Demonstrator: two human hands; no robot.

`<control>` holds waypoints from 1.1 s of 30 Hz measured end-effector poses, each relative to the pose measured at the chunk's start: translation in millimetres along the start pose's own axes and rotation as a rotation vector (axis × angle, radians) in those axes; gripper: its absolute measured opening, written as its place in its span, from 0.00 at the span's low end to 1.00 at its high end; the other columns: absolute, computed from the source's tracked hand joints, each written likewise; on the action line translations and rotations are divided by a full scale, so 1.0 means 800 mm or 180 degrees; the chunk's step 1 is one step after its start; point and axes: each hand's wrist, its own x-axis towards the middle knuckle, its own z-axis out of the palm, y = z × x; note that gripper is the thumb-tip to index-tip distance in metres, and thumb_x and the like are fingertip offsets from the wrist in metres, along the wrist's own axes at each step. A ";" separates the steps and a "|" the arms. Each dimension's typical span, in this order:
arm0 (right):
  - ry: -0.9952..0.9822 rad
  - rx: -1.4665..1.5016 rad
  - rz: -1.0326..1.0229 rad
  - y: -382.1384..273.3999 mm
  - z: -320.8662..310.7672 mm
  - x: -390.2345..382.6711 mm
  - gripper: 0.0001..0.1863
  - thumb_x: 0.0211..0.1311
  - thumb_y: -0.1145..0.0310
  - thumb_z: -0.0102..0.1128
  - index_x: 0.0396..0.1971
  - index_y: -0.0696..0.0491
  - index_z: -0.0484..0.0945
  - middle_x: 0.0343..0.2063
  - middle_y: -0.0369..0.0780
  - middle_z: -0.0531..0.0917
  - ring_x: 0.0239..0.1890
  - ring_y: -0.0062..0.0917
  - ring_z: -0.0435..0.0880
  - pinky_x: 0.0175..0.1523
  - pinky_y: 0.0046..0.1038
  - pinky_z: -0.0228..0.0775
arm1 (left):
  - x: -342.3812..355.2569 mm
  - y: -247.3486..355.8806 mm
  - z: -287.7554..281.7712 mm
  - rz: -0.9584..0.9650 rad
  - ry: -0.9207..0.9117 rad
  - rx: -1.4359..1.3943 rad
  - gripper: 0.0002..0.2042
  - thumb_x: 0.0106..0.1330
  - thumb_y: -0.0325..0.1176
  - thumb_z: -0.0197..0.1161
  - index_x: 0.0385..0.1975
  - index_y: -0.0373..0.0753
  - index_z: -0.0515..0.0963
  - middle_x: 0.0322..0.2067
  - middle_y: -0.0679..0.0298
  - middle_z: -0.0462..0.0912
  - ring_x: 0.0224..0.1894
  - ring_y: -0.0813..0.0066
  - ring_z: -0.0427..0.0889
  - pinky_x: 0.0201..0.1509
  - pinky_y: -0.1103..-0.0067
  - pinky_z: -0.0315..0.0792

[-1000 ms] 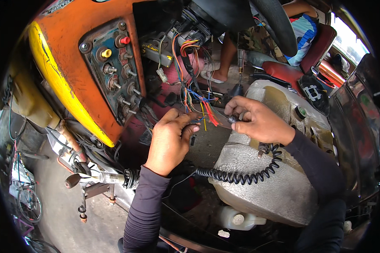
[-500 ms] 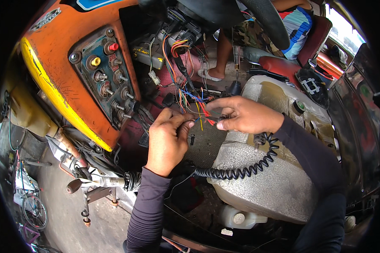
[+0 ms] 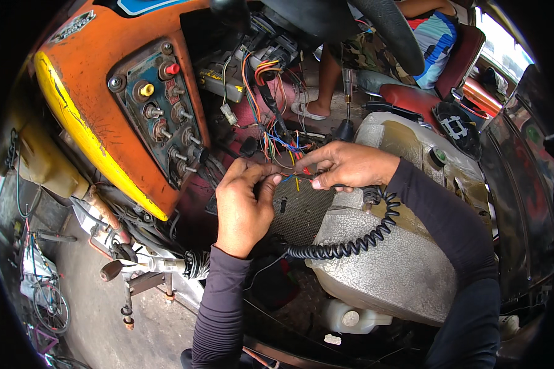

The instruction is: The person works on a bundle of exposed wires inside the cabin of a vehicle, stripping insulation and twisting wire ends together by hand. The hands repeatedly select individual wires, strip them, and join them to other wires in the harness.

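My left hand (image 3: 247, 206) is pinched on a thin wire at the lower end of a loose bundle of coloured wires (image 3: 271, 138). My right hand (image 3: 351, 166) meets it at the wire ends, index finger stretched toward the left fingertips, with its thumb and curled fingers on a small dark object, mostly hidden. A black coiled cord (image 3: 351, 249) loops from below that hand toward the floor. Red, blue and yellow wire ends show between the hands, above a dark textured mat (image 3: 298, 218).
An orange panel (image 3: 86, 92) with toggle switches (image 3: 166, 129) stands left. A silver-covered housing (image 3: 381, 277) is right, a white plastic tank (image 3: 357, 320) below it. Another person's leg (image 3: 325, 86) is beside a red seat (image 3: 406, 98). A bicycle (image 3: 49, 301) is at lower left.
My right hand has moved left to my left fingertips, its index finger now stretched out. My left hand stays near the same spot. The view has shifted slightly.
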 end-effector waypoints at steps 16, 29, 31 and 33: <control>0.0863 -0.2188 -0.1184 -0.022 0.006 -0.021 0.30 0.70 0.65 0.70 0.71 0.51 0.77 0.50 0.46 0.89 0.46 0.29 0.86 0.57 0.35 0.78 | -0.014 -0.015 0.014 -0.0435 0.0642 -0.0636 0.06 0.64 0.23 0.76 0.40 0.34 0.90 0.29 0.61 0.80 0.31 0.72 0.79 0.39 0.76 0.75; 0.3896 -0.2827 -0.4019 -0.209 0.003 0.016 0.20 0.62 0.70 0.76 0.50 0.58 0.79 0.42 0.53 0.83 0.42 0.50 0.84 0.44 0.44 0.77 | -0.019 -0.022 0.014 -0.0606 0.0681 -0.1043 0.05 0.66 0.22 0.74 0.40 0.32 0.89 0.32 0.66 0.80 0.34 0.79 0.76 0.42 0.79 0.72; 0.3871 -0.2876 -0.3683 -0.213 0.005 0.017 0.19 0.62 0.72 0.74 0.50 0.59 0.79 0.44 0.54 0.82 0.46 0.54 0.84 0.47 0.46 0.77 | -0.020 -0.021 0.012 -0.0636 0.0697 -0.1054 0.05 0.67 0.22 0.74 0.40 0.31 0.88 0.32 0.66 0.80 0.35 0.79 0.77 0.43 0.79 0.72; 0.3961 -0.3098 -0.3526 -0.218 0.007 0.014 0.18 0.63 0.73 0.74 0.49 0.59 0.79 0.42 0.52 0.83 0.44 0.54 0.84 0.46 0.45 0.77 | -0.020 -0.021 0.010 -0.0654 0.0694 -0.1018 0.05 0.66 0.22 0.74 0.40 0.31 0.88 0.32 0.66 0.80 0.35 0.78 0.77 0.43 0.79 0.72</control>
